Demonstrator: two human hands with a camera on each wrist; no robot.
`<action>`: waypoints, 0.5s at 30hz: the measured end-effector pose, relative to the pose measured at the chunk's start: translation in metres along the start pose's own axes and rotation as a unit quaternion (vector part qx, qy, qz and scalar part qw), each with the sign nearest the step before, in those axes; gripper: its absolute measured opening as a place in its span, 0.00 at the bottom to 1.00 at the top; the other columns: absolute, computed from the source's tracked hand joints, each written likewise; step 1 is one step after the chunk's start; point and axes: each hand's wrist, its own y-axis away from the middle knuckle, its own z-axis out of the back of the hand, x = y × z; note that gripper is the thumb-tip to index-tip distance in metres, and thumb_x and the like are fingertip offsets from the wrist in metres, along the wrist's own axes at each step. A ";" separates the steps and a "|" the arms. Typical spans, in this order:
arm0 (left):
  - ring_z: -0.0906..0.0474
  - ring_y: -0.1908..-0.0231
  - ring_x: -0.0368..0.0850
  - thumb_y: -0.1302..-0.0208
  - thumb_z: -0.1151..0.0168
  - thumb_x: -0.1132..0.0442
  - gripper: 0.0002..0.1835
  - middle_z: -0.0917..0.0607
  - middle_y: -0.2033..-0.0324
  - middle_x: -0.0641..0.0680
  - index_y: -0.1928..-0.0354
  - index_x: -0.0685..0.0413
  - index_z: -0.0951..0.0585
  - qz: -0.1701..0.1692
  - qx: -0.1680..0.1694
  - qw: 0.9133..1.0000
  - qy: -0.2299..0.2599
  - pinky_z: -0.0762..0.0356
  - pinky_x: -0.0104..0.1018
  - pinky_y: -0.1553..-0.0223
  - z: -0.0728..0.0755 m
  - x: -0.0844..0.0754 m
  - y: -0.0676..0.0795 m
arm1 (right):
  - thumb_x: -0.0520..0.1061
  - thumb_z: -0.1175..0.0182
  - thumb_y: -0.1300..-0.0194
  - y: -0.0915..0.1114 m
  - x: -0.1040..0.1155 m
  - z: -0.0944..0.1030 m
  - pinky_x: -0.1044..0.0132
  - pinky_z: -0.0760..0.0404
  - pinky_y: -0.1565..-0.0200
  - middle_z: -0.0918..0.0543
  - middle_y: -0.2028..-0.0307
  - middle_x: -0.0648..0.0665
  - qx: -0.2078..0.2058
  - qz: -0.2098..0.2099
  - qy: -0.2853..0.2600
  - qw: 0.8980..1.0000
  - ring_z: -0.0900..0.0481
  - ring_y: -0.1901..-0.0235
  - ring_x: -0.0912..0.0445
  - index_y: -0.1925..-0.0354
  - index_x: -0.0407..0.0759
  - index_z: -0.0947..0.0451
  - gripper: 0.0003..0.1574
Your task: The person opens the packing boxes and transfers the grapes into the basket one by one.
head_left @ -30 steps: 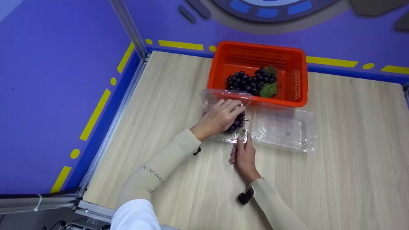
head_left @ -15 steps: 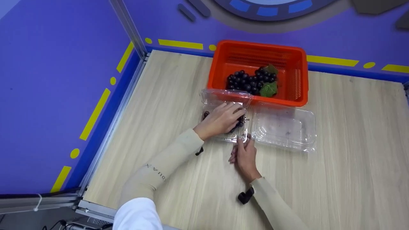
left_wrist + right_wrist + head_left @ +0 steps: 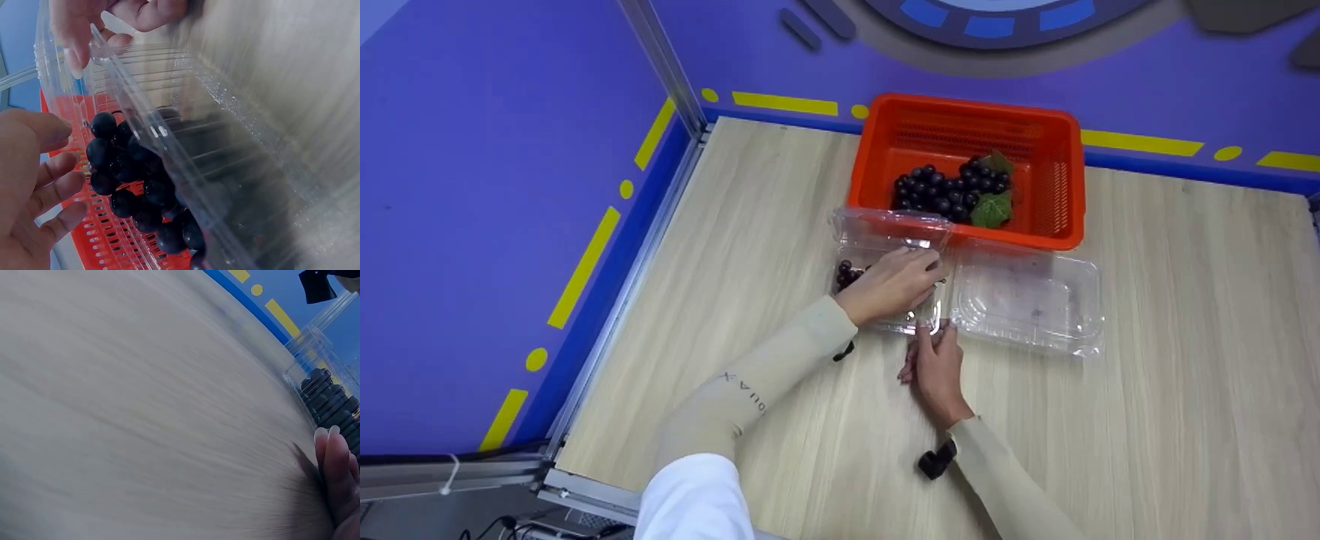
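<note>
A bunch of dark grapes (image 3: 847, 274) lies in a clear plastic clamshell box (image 3: 889, 327) whose lid stands raised against the basket. My left hand (image 3: 894, 286) is over the right half of this box and hides part of the bunch in the head view. In the left wrist view, the left hand's loosely bent fingers (image 3: 64, 183) are beside the grapes (image 3: 121, 169), with a gap between. My right hand (image 3: 940, 371) pinches the box's near right corner with its fingertips. In the right wrist view, the right hand's fingers (image 3: 336, 458) show at the box's edge.
A red basket (image 3: 960, 111) behind the box holds more dark grapes (image 3: 934, 193) and a green leaf (image 3: 991, 211). To the right, a second clear plastic box (image 3: 1035, 311) sits on the wooden table (image 3: 1185, 375). Blue-purple panels (image 3: 510, 187) border the left and back.
My left hand has moved to the right across the grapes, uncovering the left end of the bunch. My right hand stays at the box's corner.
</note>
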 end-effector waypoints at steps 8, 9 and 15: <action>0.19 0.60 0.47 0.31 0.50 0.64 0.14 0.18 0.54 0.52 0.47 0.50 0.21 -0.007 0.037 0.999 -0.039 0.21 0.38 0.56 -0.003 -0.004 -0.011 | 0.54 0.57 0.24 -0.009 -0.017 0.001 0.47 0.22 0.84 0.22 0.79 0.24 0.015 0.015 0.031 0.999 0.23 0.92 0.50 0.60 0.31 0.32 0.26; 0.19 0.60 0.47 0.31 0.50 0.65 0.15 0.18 0.53 0.52 0.47 0.50 0.21 -0.007 0.044 0.998 -0.043 0.21 0.38 0.56 -0.003 -0.004 -0.013 | 0.56 0.57 0.24 -0.011 -0.021 0.001 0.47 0.22 0.85 0.22 0.79 0.24 0.015 0.015 0.029 0.999 0.23 0.92 0.50 0.60 0.31 0.31 0.27; 0.20 0.66 0.47 0.34 0.49 0.69 0.16 0.19 0.50 0.54 0.48 0.48 0.21 -0.010 0.062 0.997 -0.048 0.20 0.38 0.62 -0.003 -0.004 -0.019 | 0.60 0.56 0.25 -0.014 -0.031 0.001 0.50 0.23 0.86 0.22 0.82 0.30 0.016 0.036 0.017 0.999 0.24 0.93 0.52 0.63 0.34 0.30 0.29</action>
